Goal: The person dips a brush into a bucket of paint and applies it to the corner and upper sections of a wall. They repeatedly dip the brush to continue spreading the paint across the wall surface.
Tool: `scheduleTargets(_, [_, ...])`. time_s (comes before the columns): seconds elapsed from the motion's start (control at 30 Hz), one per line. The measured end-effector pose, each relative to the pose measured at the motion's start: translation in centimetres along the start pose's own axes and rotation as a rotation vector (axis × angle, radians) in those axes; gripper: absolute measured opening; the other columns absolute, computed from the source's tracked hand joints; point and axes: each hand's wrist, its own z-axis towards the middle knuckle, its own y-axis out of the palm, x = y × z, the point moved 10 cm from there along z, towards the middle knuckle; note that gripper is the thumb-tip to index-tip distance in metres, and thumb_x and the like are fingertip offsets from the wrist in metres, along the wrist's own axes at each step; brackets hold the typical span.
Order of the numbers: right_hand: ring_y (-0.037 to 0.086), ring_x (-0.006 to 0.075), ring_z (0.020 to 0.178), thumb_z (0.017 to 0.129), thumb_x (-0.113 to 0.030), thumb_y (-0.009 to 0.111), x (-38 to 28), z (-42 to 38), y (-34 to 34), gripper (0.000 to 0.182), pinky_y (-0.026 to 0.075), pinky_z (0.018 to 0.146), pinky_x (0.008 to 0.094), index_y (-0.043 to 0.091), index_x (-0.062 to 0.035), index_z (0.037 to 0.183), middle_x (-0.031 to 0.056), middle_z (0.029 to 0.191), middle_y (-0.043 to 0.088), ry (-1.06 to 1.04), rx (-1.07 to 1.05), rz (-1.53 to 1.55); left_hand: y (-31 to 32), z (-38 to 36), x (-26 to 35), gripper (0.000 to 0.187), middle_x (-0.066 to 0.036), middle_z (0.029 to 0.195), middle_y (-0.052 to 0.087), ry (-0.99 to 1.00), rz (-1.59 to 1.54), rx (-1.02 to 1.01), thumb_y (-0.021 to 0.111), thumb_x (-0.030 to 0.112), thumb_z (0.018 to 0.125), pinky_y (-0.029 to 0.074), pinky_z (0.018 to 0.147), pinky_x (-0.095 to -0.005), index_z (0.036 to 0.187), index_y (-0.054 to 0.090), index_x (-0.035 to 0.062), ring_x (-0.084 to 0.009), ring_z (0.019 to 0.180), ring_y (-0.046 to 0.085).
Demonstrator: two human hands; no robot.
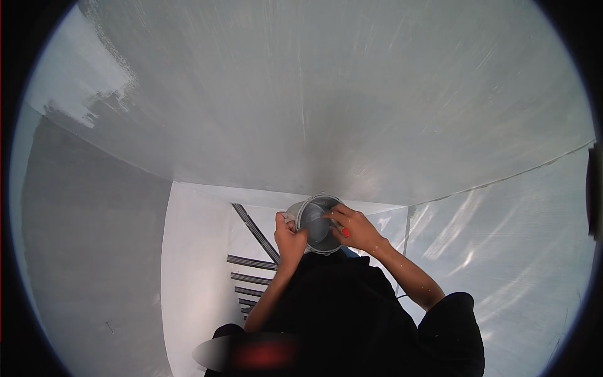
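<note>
A grey bucket (pixel 306 209), its mouth tilted towards me, is held close in front of my body. Grey wet-looking material (pixel 316 224) coats its inside. My left hand (pixel 290 240) is closed on the near-left side of the rim, thumb up. At the right of the mouth, my right hand (pixel 353 227) reaches in with curled fingers. A small red piece (pixel 345 232) shows between its thumb and palm, perhaps the end of a handle; whatever else it grips is hidden in the bucket.
A broad grey-coated wall (pixel 377 113) rises ahead, with a paler patch (pixel 81 63) at upper left. Side walls stand left (pixel 94 232) and right (pixel 502 251). Several dark ribbed strips (pixel 251 261) lie below on the white surface, left of my body.
</note>
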Motion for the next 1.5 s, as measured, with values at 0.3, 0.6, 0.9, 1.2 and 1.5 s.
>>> scheduleTargets(0.3, [0.071,0.0421,0.088,0.080,-0.021,0.080,3.9,-0.9,-1.8,0.033,0.057,0.085,0.0445,0.076,-0.0003,0.106,0.0230,0.097,0.074,0.254,0.079,-0.115,0.5,-0.1,1.7,0.037,-0.011,0.066,0.066,0.004,0.172,0.051,0.063,-0.002,0.072,0.046,0.056,-0.0324,0.106,0.048,0.0015,-0.0177,0.053,0.060])
scheduleTargets(0.6, [0.073,0.0389,0.083,0.076,-0.020,0.081,5.5,2.6,-1.1,0.028,0.057,0.080,0.0411,0.079,-0.0038,0.099,0.0220,0.088,0.075,0.387,-0.015,0.068,2.8,0.5,3.4,0.037,-0.010,0.064,0.065,0.032,0.154,0.053,0.065,-0.002,0.073,0.045,0.054,-0.0322,0.106,0.048,0.0018,-0.0179,0.051,0.057])
scheduleTargets(0.9, [0.071,0.0411,0.085,0.075,-0.017,0.078,4.6,4.5,1.2,0.023,0.057,0.083,0.0451,0.079,-0.0051,0.095,0.0211,0.088,0.074,0.234,-0.025,-0.030,2.0,0.5,3.6,0.037,-0.007,0.060,0.059,0.005,0.151,0.072,0.063,-0.003,0.072,0.040,0.051,-0.0304,0.105,0.047,0.0025,-0.0123,0.050,0.051])
scheduleTargets(1.2, [0.074,0.0330,0.074,0.075,-0.018,0.082,3.7,4.9,2.1,0.026,0.059,0.074,0.0374,0.078,-0.0022,0.096,0.0194,0.088,0.076,0.303,0.007,0.132,0.1,0.0,2.0,0.037,-0.007,0.057,0.057,-0.001,0.075,0.106,0.063,-0.003,0.071,0.039,0.051,-0.0318,0.104,0.047,0.0024,-0.0136,0.049,0.050])
scheduleTargets(1.5, [0.069,0.0130,0.068,0.097,-0.020,0.070,7.0,1.2,-0.3,0.028,0.060,0.066,0.0262,0.073,0.0034,0.111,0.0090,0.093,0.075,0.589,0.193,0.904,-2.6,-0.3,1.4,0.037,-0.004,0.055,0.052,-0.023,0.066,0.182,0.062,-0.003,0.070,0.035,0.050,-0.0316,0.103,0.046,0.0030,-0.0111,0.049,0.044])
